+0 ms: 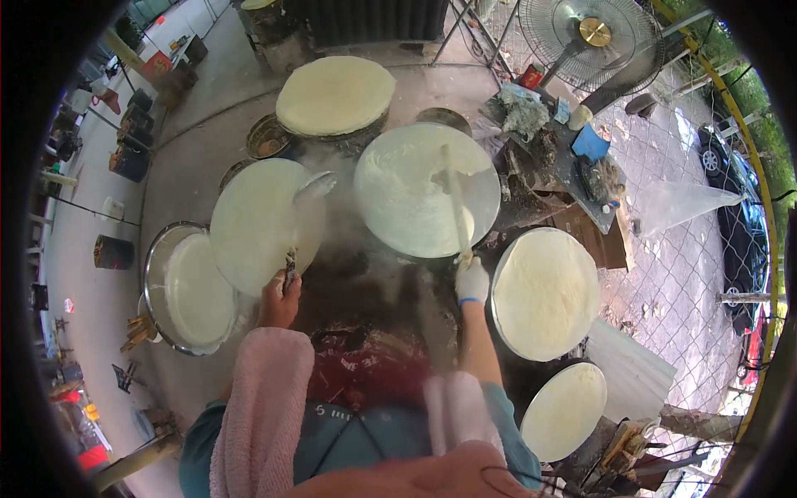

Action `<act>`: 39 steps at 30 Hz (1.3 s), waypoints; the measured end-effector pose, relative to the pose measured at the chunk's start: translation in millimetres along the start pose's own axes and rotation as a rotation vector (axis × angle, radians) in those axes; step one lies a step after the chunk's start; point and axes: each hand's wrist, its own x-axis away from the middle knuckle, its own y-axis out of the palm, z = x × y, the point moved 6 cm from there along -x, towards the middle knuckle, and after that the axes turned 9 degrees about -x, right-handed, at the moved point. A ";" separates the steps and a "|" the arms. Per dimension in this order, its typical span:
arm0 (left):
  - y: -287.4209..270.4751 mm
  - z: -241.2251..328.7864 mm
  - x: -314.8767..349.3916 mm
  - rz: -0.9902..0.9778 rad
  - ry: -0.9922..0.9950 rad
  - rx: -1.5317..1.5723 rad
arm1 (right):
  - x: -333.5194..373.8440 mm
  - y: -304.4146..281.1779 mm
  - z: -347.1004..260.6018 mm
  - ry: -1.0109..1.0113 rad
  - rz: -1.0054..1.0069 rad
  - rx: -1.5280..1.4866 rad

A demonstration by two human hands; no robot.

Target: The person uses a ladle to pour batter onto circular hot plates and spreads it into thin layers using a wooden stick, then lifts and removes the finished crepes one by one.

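Note:
My left hand is bare and closed around the dark, wrapped handle of a metal ladle. The ladle's bowl hangs over the right part of a pale round sheet, and its shaft is faint in the haze. My right hand, in a white glove, grips the near end of a pale wooden stick. That stick reaches across a large round griddle covered with a pale, wet layer. At the layer's upper right, a greyer patch with an uneven edge shows.
A metal basin of pale batter stands at the left. Further pale rounds lie behind and at the right. A large fan stands beyond a cluttered board. Wire fencing borders the right. Steam hangs mid-view.

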 end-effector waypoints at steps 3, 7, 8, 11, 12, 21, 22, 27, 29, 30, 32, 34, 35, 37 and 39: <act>14.4 0.6 9.0 -0.016 -0.104 -0.038 | -10.2 -0.7 11.1 0.029 -0.105 -0.135; 22.8 6.3 20.8 -0.033 -0.163 -0.093 | 27.6 19.9 15.1 -0.216 -0.310 0.044; 25.7 3.8 24.2 -0.028 -0.167 -0.097 | 20.4 11.7 23.4 -0.134 -0.268 0.055; 41.2 -8.6 30.1 -0.044 -0.334 0.267 | -29.9 -10.3 41.6 -0.078 -0.068 -0.029; 41.7 -6.2 30.3 -0.024 -0.325 0.204 | -43.5 -23.7 24.8 -0.053 -0.055 -0.039; 53.4 15.8 24.5 -0.112 -0.387 0.150 | -31.8 3.9 41.4 -0.042 -0.139 -0.128; 51.6 30.8 23.3 -0.118 -0.381 0.148 | -56.1 -1.1 38.0 -0.030 -0.089 -0.075; 57.1 20.1 35.8 0.050 -0.278 0.162 | -173.4 -37.0 -31.3 -0.115 -0.017 0.198; 53.3 13.6 42.6 0.051 -0.306 0.142 | -209.2 -44.1 -62.5 -0.163 0.011 0.234; 54.4 8.9 45.9 0.011 -0.408 0.184 | -220.4 -49.8 -73.3 -0.175 0.044 0.264; 51.6 4.2 48.8 0.054 -0.358 0.135 | -218.9 -39.9 -95.1 -0.216 0.023 0.212; 53.0 -12.9 54.5 0.078 -0.478 0.206 | -177.8 -42.9 -125.5 -0.509 0.064 -0.134; 57.4 11.2 39.7 0.072 -0.396 0.178 | -172.4 -34.0 -110.3 -0.773 0.231 -0.015; 57.7 8.6 36.2 0.076 -0.449 0.232 | -111.9 -12.0 -87.4 -0.617 -0.103 -0.222; 59.4 -0.1 33.5 0.001 -0.430 0.200 | -56.2 -38.4 -57.7 -0.424 -0.085 -0.686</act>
